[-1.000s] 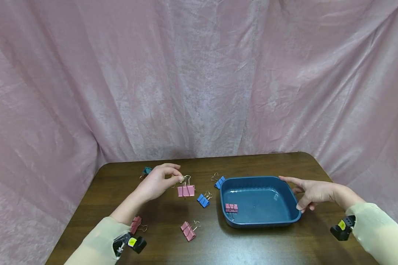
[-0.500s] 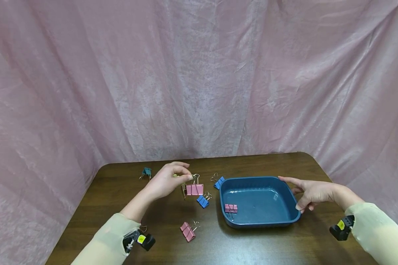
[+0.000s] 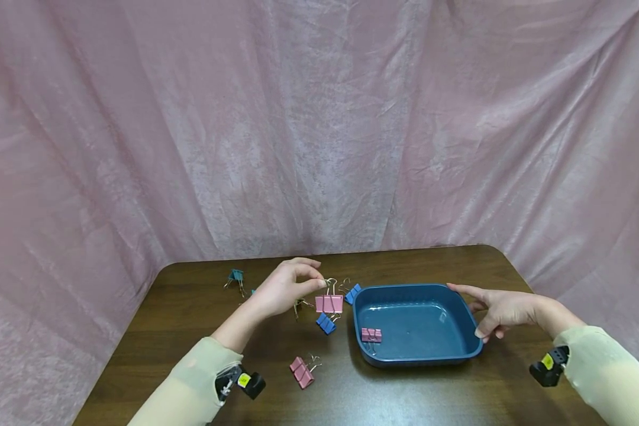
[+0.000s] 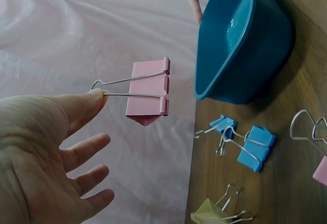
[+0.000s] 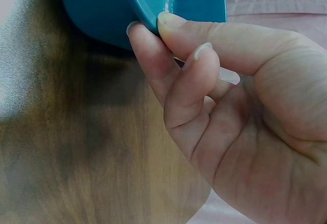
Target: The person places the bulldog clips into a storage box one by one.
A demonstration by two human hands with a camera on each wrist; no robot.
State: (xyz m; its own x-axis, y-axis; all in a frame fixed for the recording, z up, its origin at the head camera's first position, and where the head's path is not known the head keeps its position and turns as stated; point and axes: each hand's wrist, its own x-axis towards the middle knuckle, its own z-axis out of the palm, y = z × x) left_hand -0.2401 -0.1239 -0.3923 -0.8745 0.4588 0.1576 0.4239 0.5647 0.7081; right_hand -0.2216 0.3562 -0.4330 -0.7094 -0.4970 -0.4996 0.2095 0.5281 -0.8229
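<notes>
My left hand [image 3: 284, 290] pinches a pink binder clip [image 3: 329, 304] by a wire handle, between thumb and forefinger. The clip hangs in the air left of a blue plastic box [image 3: 431, 337]; in the left wrist view the other fingers of that hand are spread away from the clip [image 4: 145, 89]. At the box's right end, my right hand [image 3: 506, 307] grips the rim, its thumb on the rim and fingers against the outer wall, as the right wrist view shows. Inside the box, near its left wall, lies another pink binder clip [image 3: 371, 335].
Two blue binder clips [image 3: 326, 323] lie just left of the box. A pink clip [image 3: 302, 372] lies nearer the front, and a teal clip [image 3: 236, 276] stands at the back left. The left wrist view shows a yellow clip [image 4: 209, 213]. Behind the wooden table hangs a pink curtain [image 3: 319, 130].
My left hand has carried the pink binder clip rightward, closer to the box. The teal clip at the back left has come fully into sight. My right hand and the box stay put.
</notes>
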